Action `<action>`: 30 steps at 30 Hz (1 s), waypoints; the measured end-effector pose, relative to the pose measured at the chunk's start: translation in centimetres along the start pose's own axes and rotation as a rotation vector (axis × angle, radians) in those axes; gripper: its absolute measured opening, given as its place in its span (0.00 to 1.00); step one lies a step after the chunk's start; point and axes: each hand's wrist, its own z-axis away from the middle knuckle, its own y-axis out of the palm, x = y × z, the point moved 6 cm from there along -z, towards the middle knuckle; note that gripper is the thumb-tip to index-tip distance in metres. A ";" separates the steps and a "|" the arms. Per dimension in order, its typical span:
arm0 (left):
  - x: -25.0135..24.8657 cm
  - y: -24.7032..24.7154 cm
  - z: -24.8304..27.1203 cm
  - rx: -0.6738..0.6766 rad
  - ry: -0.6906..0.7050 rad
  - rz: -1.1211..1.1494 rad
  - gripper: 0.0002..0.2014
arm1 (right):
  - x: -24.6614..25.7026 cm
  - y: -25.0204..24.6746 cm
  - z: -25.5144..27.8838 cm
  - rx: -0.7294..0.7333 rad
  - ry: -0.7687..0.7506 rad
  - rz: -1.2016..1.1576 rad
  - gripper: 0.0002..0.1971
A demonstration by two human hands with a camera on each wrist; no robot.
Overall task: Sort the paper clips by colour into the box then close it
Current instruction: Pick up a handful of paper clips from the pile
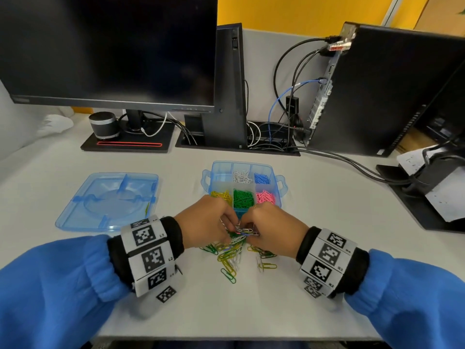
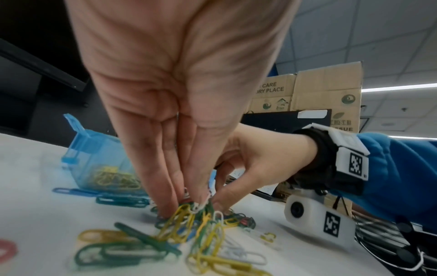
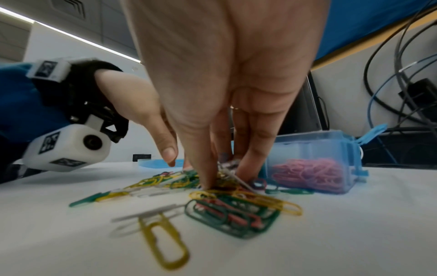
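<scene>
A white office desk (image 1: 327, 222) is carrying a dark monitor (image 1: 108, 46) and a tower computer (image 1: 392, 89) at the back, with the work going on at the near edge. The blue compartment box (image 1: 279, 183) is standing open just beyond the hands, its detached lid (image 1: 75, 212) lying well to the left. White, blue, yellow, green and pink clips are already sitting in separate compartments. A mixed pile of paper clips (image 1: 230, 255) is lying in front of the box. The left hand (image 1: 206, 222) and right hand (image 1: 274, 230) are meeting over the pile, fingers curled down and pinching at tangled clips; which colour each is gripping cannot be told. Sorting looks partway through. Next, a single-colour clip probably needs teasing free and carrying to its matching compartment
</scene>
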 end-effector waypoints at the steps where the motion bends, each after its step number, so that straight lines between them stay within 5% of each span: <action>1: 0.1 -0.2 0.1 -0.020 0.001 0.013 0.18 | -0.1 0.0 0.0 -0.003 0.004 -0.005 0.08; 7: 1.0 -1.1 0.5 -0.128 -0.039 0.140 0.08 | -1.3 -0.7 0.6 -0.001 0.046 -0.130 0.07; 15: 0.9 0.6 0.7 0.046 -0.373 0.903 0.29 | -3.0 -4.4 1.7 -0.112 0.118 -0.345 0.08; 20: -0.9 2.2 0.4 0.204 -0.459 1.377 0.33 | -2.2 -7.0 1.6 -0.142 0.055 -0.387 0.07; 25: -2.4 3.3 -0.8 0.160 -0.490 1.895 0.24 | -0.6 -6.7 0.6 -0.091 -0.033 -0.331 0.07; 30: -2.6 4.1 -1.8 0.135 -0.377 1.959 0.20 | -1.1 -6.6 -0.5 -0.068 -0.004 -0.361 0.07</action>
